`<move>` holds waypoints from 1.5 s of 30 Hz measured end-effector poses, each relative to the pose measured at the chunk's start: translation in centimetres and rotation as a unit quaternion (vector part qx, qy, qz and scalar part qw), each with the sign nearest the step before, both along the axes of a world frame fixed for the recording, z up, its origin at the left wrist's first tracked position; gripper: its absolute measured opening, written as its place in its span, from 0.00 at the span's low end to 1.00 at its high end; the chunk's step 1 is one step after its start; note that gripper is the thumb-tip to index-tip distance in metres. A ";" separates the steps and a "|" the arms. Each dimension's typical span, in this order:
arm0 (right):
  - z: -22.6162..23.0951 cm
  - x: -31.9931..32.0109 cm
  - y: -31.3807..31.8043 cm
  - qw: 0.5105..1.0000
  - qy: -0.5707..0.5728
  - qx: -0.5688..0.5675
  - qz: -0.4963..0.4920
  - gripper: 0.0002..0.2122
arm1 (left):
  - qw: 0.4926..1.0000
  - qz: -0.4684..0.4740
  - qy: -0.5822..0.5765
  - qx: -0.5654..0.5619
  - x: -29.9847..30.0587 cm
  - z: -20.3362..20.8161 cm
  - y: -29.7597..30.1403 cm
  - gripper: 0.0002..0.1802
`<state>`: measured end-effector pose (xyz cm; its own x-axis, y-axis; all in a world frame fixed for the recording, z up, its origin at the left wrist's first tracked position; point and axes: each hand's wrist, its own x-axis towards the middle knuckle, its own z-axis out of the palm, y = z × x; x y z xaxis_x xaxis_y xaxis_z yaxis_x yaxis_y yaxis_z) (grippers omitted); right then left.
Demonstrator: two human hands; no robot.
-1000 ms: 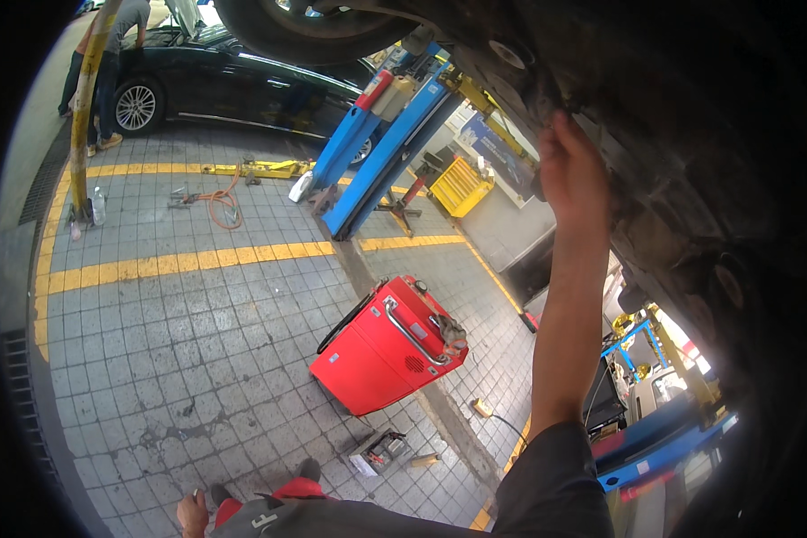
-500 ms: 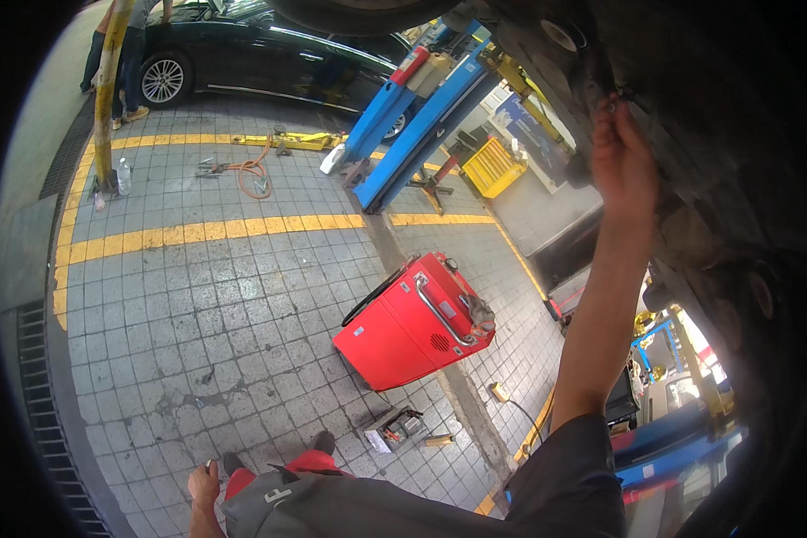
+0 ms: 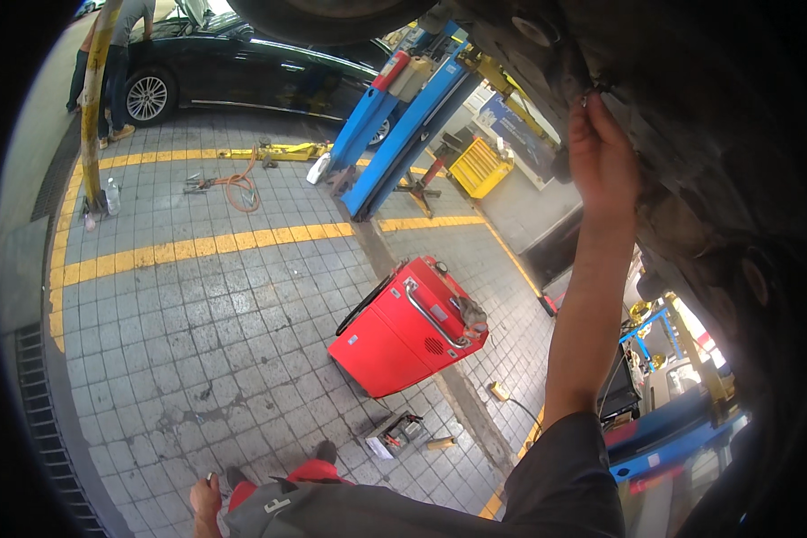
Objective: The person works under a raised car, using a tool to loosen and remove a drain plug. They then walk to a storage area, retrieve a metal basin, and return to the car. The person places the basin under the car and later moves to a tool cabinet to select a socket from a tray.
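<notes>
My right hand (image 3: 606,161) reaches up to the dark underside of a raised car (image 3: 690,170). Its fingers are pinched together against a small fitting there, with something tiny and shiny at the fingertips, too small to name. Low at my left side, my left hand (image 3: 205,498) is closed, and a small pale tip pokes out above the fingers. What it belongs to is mostly hidden in the grip.
A red wheeled machine (image 3: 390,345) stands on the tiled floor, with an open tool case (image 3: 396,435) nearer my feet. Behind it rises a blue lift post (image 3: 403,134). A yellow crate (image 3: 481,168), a black car (image 3: 260,76) and a person (image 3: 121,67) are farther off.
My view has shifted slightly, so the floor things sit a little farther left. My right hand remains at the same spot under the car; my left hand stays low and closed.
</notes>
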<state>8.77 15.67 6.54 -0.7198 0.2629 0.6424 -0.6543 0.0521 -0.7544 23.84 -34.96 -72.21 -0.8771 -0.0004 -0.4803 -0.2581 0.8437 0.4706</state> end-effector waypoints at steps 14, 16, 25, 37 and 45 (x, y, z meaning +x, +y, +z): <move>-0.3 0.3 -1.4 1.000 0.010 0.024 -0.013 0.07 | 0.999 -0.016 0.037 -0.017 0.4 0.8 0.3 0.33; -0.3 0.1 -1.1 0.999 0.012 0.029 -0.020 0.06 | 0.999 -0.020 0.039 -0.021 0.4 0.7 0.3 0.33; -0.5 0.3 -1.1 1.000 0.021 0.023 -0.003 0.06 | 0.999 -0.013 0.036 -0.018 0.7 0.6 0.4 0.33; -3.0 0.3 -1.3 1.000 0.019 0.011 0.009 0.06 | 1.000 -0.013 0.021 -0.012 1.0 0.9 0.2 0.31; -17.8 -0.2 2.3 0.987 -0.146 -0.055 -0.036 0.10 | 1.000 0.005 0.007 -0.002 2.0 -0.8 -0.3 0.31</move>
